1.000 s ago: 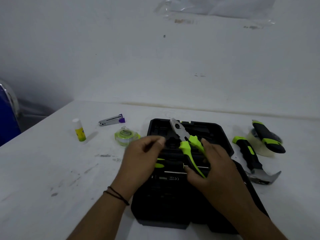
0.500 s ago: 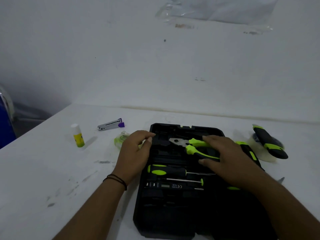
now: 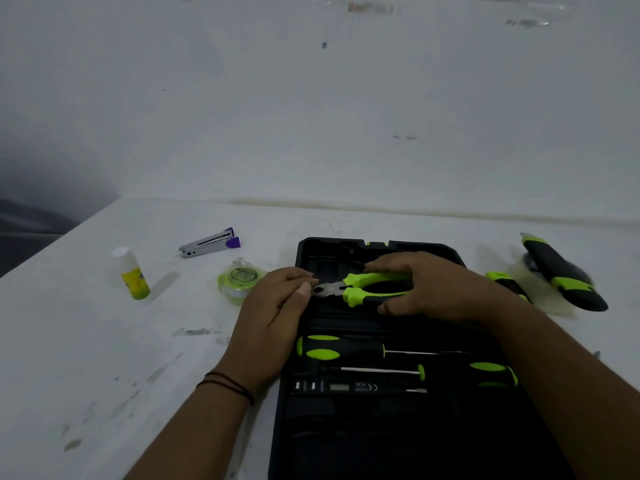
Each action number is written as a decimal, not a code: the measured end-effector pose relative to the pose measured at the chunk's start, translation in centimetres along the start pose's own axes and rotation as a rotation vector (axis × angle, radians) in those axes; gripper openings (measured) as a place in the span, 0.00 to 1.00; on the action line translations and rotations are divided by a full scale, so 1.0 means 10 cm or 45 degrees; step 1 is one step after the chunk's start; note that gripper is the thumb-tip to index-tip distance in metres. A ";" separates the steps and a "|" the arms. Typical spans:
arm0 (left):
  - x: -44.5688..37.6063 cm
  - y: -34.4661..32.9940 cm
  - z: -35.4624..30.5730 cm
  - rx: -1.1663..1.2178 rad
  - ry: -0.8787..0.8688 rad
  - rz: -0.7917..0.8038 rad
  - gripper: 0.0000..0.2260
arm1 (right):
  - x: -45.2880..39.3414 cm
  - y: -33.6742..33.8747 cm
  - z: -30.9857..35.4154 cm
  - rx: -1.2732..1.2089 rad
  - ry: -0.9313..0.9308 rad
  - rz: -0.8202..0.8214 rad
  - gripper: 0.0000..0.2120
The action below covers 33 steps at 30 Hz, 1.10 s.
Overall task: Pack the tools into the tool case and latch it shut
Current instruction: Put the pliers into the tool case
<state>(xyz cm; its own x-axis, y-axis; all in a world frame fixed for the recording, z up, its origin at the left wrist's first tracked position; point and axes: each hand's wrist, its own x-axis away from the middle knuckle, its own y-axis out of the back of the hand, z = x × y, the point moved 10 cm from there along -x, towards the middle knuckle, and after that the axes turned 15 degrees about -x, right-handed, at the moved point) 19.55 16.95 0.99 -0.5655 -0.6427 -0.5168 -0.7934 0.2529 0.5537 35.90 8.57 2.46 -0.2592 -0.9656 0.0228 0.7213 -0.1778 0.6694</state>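
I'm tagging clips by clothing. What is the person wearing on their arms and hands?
Both forearms are bare, with no sleeves in view. The left hand and right hand wear no gloves, and no rings show. The only item worn is a thin dark band, looped in a couple of strands around the left wrist. The right wrist shows nothing.

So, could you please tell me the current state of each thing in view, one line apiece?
tool case: open, flat on table.
pliers: lying in case, closed.
right hand: grips pliers' handles.
left hand: fingertips at pliers' nose.
two screwdrivers: seated in case.
hammer: outside case.
utility knife: outside, on tape roll.
tape measure: on table.
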 end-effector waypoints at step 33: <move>0.04 -0.32 -0.43 -0.771 -0.141 0.281 0.24 | 0.08 0.04 -0.25 0.098 -0.037 -0.175 0.22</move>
<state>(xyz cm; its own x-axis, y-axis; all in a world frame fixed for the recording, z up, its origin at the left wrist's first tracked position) 22.88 12.78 1.80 -0.7460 -0.5359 -0.3954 -0.4072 -0.1028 0.9075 37.54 7.21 0.91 -0.3713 -0.9270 -0.0525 0.6266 -0.2919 0.7226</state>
